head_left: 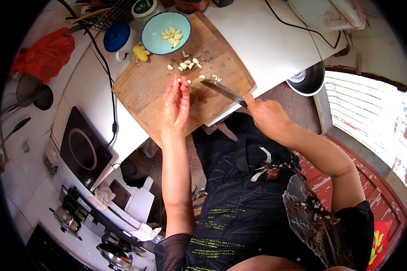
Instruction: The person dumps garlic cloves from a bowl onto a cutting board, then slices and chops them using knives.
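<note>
My right hand (pixel 267 116) grips the handle of a kitchen knife (pixel 227 93), its blade pointing left over the wooden cutting board (pixel 144 83). My left hand (pixel 175 108) is raised over the board with fingers drawn together. A pale garlic clove (pixel 179 80) shows at its fingertips, partly hidden. Several peeled garlic cloves (pixel 183 66) lie on the board beyond my hands, and single cloves sit near the blade tip. Small garlic pieces (pixel 216 78) lie just past the knife. At the board's far side stands a light-green bowl (pixel 151 43) with more cloves in it.
A blue-lidded mug (pixel 116 37), a yellow item (pixel 141 52) and a glass jar (pixel 144 10) stand by the bowl. Left are a black cable (pixel 112 90), an induction cooktop (pixel 82 143) and a red bag (pixel 47 56). A metal pot (pixel 312 79) sits right, below the counter (pixel 266 45).
</note>
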A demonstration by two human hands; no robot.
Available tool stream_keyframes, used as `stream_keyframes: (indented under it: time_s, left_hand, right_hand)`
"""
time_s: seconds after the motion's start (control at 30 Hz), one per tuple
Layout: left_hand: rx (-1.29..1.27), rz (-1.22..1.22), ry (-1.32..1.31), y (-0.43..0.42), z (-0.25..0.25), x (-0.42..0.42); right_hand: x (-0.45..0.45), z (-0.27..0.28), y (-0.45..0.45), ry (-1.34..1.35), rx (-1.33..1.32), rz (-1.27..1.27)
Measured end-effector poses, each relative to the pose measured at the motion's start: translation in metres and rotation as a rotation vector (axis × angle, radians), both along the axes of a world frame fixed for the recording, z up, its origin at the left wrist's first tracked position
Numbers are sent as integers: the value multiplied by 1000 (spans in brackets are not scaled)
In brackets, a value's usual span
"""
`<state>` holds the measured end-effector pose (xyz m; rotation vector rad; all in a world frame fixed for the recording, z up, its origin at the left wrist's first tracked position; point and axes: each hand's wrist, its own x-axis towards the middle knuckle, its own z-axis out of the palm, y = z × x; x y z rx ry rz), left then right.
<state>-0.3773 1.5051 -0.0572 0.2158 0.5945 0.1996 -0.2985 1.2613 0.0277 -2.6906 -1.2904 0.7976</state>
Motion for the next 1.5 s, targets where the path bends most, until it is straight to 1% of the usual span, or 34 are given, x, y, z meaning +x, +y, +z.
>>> stream_keyframes:
  time_s: [0.1,0.13,0.17,0.23,0.27,0.3,0.4,0.43,0.5,0.57,0.6,0.63,0.73,0.93,1.0,1.23,1.27,1.33,1.37,1.43,1.5]
  left_hand:
    - [14,-14,45,-10,-6,1]
    - [78,-3,139,-16,-3,3]
    - [76,-6,140,-21,-5,3]
    - [400,-79,258,-29,-7,7]
    - [606,-88,359,-38,-8,9]
    - [605,-92,360,-44,-12,10]
    - [1386,-126,500,-60,-27,8]
    - [1386,-129,498,-63,-29,7]
    - [1703,-104,472,-70,-29,2]
    - [1702,-125,492,-74,-27,0]
    - [1760,-153,488,-74,-27,-1]
    - [1818,-181,483,-74,-26,-2]
    - [1880,-175,499,-76,-29,-5]
    - [1938,-202,547,-78,-30,-7]
    - [1943,-208,547,-78,-30,-8]
    - [1988,-206,535,-77,-27,-9]
    - [1989,-202,538,-77,-26,-9]
    - [1927,-266,566,-76,-22,-10]
    - [1929,-260,574,-73,-21,-12]
    - [1951,-129,555,-64,-16,-16]
    - [1920,-121,609,-46,-13,-21]
  right_hand:
    - [0,-1,-7,-7,-1,15]
    - [-1,0,-8,-6,-3,12]
    - [-1,2,-9,-15,-28,22]
    - [-1,3,-11,-25,-53,30]
    - [-1,4,-13,-7,-35,-7]
    - [-1,4,-15,10,-18,-44]
    - [0,5,-17,3,-27,-71]
    - [1,5,-17,3,-28,-74]
    - [2,5,-19,-3,29,-70]
    - [2,8,-18,-20,-9,-27]
    - [2,9,-17,-38,-44,18]
    - [1,9,-16,-37,-43,19]
    - [-2,9,-16,-55,-20,32]
    - [-1,9,-11,-24,-26,67]
    - [-2,10,-9,-33,10,77]
    - [2,9,-1,-9,8,76]
    - [-1,7,4,-3,-6,46]
    - [-6,2,9,3,-14,23]
    - [-7,-2,10,-23,-1,27]
    - [-5,-4,12,-47,17,33]
    - [-2,-3,12,-32,25,22]
